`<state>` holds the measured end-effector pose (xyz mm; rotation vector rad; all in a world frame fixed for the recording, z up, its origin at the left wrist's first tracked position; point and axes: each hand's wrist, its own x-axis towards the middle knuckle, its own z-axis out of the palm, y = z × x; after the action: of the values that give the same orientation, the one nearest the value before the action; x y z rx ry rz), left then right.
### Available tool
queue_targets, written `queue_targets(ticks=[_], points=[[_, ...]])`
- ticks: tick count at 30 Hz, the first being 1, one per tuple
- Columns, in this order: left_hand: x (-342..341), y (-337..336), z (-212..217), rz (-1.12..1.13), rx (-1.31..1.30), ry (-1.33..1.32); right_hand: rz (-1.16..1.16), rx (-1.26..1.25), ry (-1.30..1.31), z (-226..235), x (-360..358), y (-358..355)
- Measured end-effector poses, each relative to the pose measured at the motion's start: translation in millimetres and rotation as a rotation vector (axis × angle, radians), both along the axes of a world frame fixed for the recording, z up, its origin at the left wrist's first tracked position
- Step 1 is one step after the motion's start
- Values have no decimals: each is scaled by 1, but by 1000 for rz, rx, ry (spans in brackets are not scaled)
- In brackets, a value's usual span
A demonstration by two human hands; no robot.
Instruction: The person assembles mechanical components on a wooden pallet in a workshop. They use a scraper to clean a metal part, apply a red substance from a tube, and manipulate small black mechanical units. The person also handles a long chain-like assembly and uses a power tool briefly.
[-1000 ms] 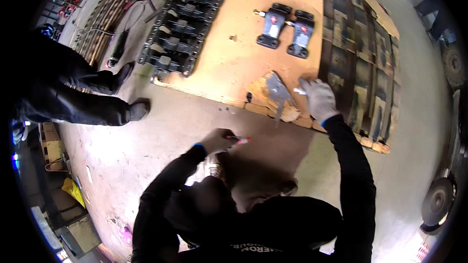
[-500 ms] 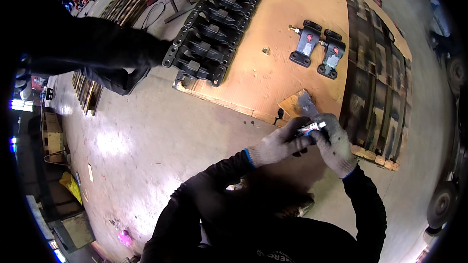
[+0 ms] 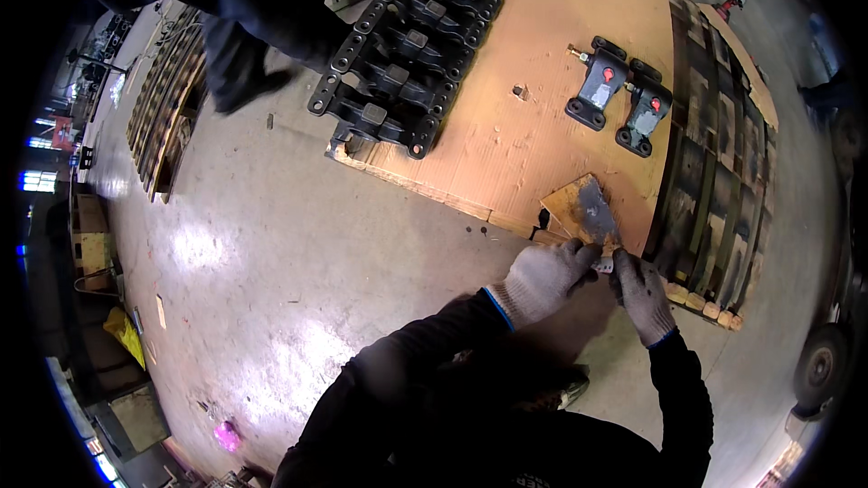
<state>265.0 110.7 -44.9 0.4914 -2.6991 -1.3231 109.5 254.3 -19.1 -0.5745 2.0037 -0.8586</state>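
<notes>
My left hand (image 3: pixel 541 282), in a grey knit glove, is closed around a small white tube (image 3: pixel 604 265), of which only a short part shows between my hands. From the other side my right hand (image 3: pixel 646 296), gloved alike, pinches the end of the tube. Both hands are just in front of the near edge of a cardboard-covered pallet (image 3: pixel 506 145). Right beyond them lies a square wooden board (image 3: pixel 583 208) smeared with dark grey stuff. Farther back stand two dark metal brackets (image 3: pixel 599 81) with red caps, one with a brass fitting.
A row of linked black metal track parts (image 3: pixel 398 81) lies along the pallet's left side. At the upper left another person's dark-trousered leg (image 3: pixel 240 54) stands close to it. A slatted wooden pallet (image 3: pixel 723 172) is on the right, with a red tool (image 3: pixel 731 2) beyond.
Both hands have moved slightly right and down with the tube, now more covered by my fingers. The view has shifted, and the other person has stepped along the left side.
</notes>
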Motion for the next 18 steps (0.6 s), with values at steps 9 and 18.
queue_targets(ticks=[9, 18], points=[[10, -4, -18, -27, 773, 20, 348, -237, 507, -2, 6, 8], [6, -3, -26, 6, 405, 244, 268, 70, 143, 21, -7, 0]])
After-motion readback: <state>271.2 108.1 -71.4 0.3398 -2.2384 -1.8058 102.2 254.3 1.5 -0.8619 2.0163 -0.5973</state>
